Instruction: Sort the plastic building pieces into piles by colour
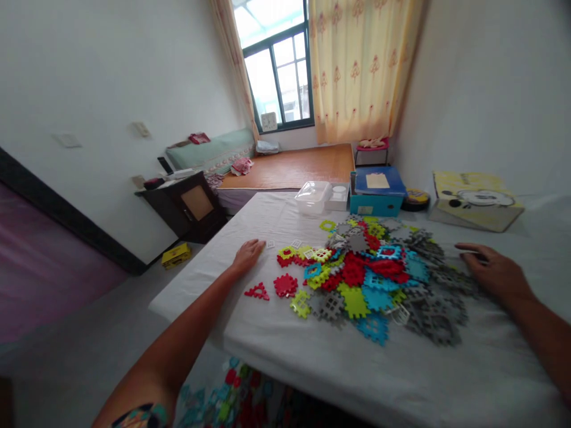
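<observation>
My left hand (248,257) lies on the white-covered table (196,297), fingers stretched out, its tips close to a small white window-shaped piece (270,244); whether they touch is hard to tell. To the right spreads a heap of flat plastic interlocking building pieces (354,270) in red, blue, lime green and grey. A red triangular piece (257,291) and a red toothed disc (285,286) lie between the heap and my left forearm. My right hand (497,273) is at the heap's right side, beside the grey pieces (439,315), fingers apart and holding nothing.
Along the table's far edge stand a clear plastic box (313,197), a blue box (377,193), a round black-and-yellow tin (416,199) and a yellow-and-white carton (475,201). More coloured pieces (227,395) are below the near edge. A dark cabinet (190,205) stands left.
</observation>
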Motion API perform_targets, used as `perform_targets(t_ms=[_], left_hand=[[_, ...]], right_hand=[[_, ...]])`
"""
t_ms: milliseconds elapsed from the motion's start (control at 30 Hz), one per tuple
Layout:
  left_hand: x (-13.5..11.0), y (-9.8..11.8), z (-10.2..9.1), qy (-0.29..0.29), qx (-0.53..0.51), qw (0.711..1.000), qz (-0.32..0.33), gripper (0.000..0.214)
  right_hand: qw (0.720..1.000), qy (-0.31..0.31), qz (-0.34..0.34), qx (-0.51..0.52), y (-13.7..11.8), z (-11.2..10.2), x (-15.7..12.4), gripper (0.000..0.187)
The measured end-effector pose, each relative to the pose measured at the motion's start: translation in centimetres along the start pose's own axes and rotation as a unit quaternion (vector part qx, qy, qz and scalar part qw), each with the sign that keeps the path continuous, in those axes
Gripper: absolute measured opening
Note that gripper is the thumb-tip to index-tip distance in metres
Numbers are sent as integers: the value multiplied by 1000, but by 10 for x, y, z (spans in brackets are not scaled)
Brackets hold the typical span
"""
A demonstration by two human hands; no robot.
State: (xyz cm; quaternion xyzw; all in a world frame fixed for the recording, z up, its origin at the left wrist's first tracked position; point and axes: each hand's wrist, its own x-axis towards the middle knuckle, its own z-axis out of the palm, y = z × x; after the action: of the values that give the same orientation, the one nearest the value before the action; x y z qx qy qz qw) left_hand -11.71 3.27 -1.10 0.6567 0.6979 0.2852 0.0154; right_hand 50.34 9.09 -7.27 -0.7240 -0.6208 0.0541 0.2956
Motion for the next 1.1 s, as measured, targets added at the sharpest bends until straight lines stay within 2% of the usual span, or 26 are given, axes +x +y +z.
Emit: perform_targets(t_ms=[100, 167, 267, 367, 433, 500, 600, 700, 767, 833, 867, 933, 1033, 1100], left_hand=[[-20, 18, 28, -60, -74, 995, 27, 30], [-24, 36, 48, -64, -120, 991, 19, 33], [-19, 67, 73, -52, -180, 982, -3, 44], [-5, 105, 89, -49, -241, 969, -4, 47], [3, 135, 97, -56, -300, 952, -1, 44], [9, 169, 104, -64, -383, 921, -4, 41], [11, 220, 111, -99, -448, 888, 33, 38], [2, 259, 110, -141, -436, 883, 107, 36], [-10, 270, 101, -149, -399, 889, 170, 34], [-27, 265, 84, -148, -339, 899, 236, 35], [-36, 255, 74, -142, -303, 906, 258, 36], [-55, 223, 51, -119, -215, 933, 264, 39], [-80, 153, 23, -30, -78, 976, 202, 39], [-94, 104, 14, 21, 9, 994, 102, 39]], right_hand=[[1000, -13, -18, 17, -9, 1, -6, 42], [999, -19, -32, 31, -17, 1, -9, 42], [997, -21, -49, 55, -27, 2, -13, 44], [995, -23, -68, 76, -31, 4, -15, 44], [993, -24, -76, 88, -32, 5, -15, 44], [992, -25, -78, 101, -33, 8, -14, 44], [989, -31, -79, 123, -40, 12, -14, 46], [983, -53, -92, 147, -52, 15, -18, 49], [978, -71, -92, 173, -62, 14, -23, 51], [970, -85, -90, 212, -73, 10, -30, 55], [963, -91, -95, 236, -78, 7, -33, 56], [946, -93, -118, 286, -87, 1, -38, 58], [934, -55, -131, 329, -89, -6, -37, 56], [936, -9, -99, 337, -83, -6, -33, 55]])
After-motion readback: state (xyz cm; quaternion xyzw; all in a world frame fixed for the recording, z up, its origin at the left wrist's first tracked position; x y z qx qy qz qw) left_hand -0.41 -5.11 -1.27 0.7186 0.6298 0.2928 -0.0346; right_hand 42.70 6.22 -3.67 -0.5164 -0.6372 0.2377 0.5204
